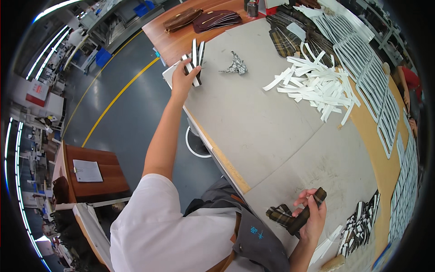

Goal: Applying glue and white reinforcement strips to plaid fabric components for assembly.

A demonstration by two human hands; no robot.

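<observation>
My left hand (pixel 182 80) reaches out to the table's far left corner, its fingers closed around a few black-and-white strips (pixel 195 54) that stand on edge. Close to my body, my right hand (pixel 313 216) grips a dark plaid fabric piece (pixel 306 217), rolled or folded lengthwise. Another plaid fabric piece (pixel 280 215) lies just left of it, and I cannot tell whether the two are joined. A crumpled grey speckled scrap (pixel 235 66) sits on the table (pixel 253 118) to the right of my left hand.
Loose white strips (pixel 317 86) are heaped at the far right, beside stacked plaid fabric (pixel 285 41). Rows of pale slotted frames (pixel 367 86) line the right edge. Short black-and-white strips (pixel 360 226) lie near right. Brown pouches (pixel 217 20) rest at the back. Another person's arm (pixel 404 88) shows far right.
</observation>
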